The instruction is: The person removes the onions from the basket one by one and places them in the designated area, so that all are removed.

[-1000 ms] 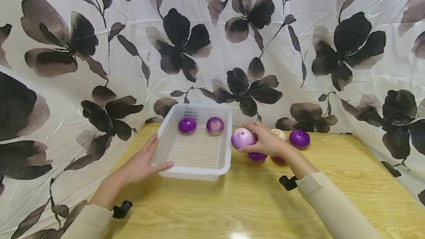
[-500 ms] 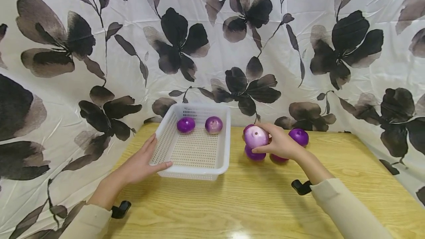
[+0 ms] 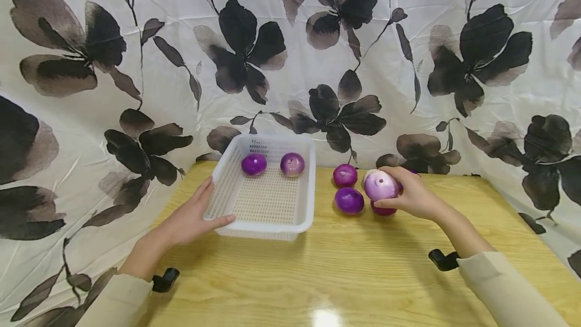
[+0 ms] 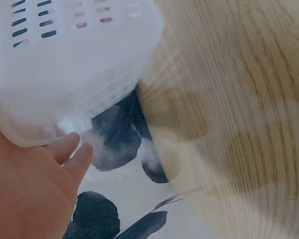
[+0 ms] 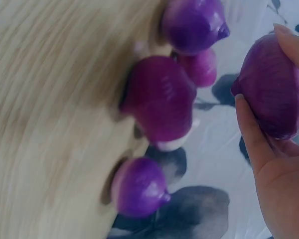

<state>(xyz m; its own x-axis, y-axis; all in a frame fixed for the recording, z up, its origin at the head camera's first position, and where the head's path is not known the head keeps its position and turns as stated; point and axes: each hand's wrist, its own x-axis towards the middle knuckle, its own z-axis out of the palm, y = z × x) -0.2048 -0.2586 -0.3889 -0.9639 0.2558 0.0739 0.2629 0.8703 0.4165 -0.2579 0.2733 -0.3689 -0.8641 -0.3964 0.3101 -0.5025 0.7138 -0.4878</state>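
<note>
The right hand (image 3: 410, 197) cups a pale purple round onion (image 3: 380, 185) above the purple onions (image 3: 348, 200) near the wooden desk's (image 3: 354, 276) far edge. The left hand (image 3: 190, 218) rests open-fingered against the white perforated plastic basket (image 3: 265, 223), thumb on its rim. Set down carelessly, the onion could knock its neighbours rolling. The right wrist view shows fingers (image 5: 254, 144) curling under the onion; the head view hides this.
</note>
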